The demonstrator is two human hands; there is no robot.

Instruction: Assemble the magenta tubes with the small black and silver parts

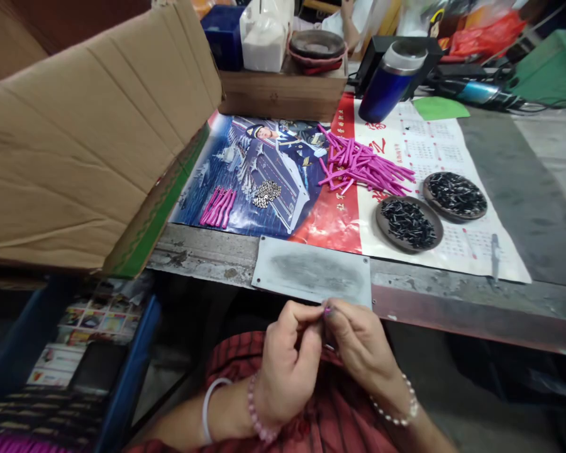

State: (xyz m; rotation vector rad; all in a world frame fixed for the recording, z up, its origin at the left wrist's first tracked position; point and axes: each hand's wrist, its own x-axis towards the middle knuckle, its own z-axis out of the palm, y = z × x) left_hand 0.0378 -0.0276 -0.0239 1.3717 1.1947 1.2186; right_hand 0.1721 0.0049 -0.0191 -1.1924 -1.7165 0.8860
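Observation:
My left hand [290, 358] and my right hand [365, 352] meet above my lap, just below the table's front edge. Thumbs and forefingers of both are pinched together around a small magenta piece [327, 310], of which only a spot shows; the rest is hidden by the fingertips. Just beyond them a grey metal plate [314, 270], dark and worn in the middle, lies at the table edge. Farther back, a short row of magenta sticks [218, 207] lies beside a heap of tiny metallic parts [266, 194]. A larger pile of magenta sticks [361, 160] is to the right.
Two dark dishes of small black pieces, a nearer dish [382, 238] and a farther dish [481, 211], stand on the poster [330, 229]. A pen [495, 257] lies near them. An open cardboard box [94, 138] occupies the left; a blue tumbler [387, 88] stands behind. A blue crate [134, 343] sits lower left.

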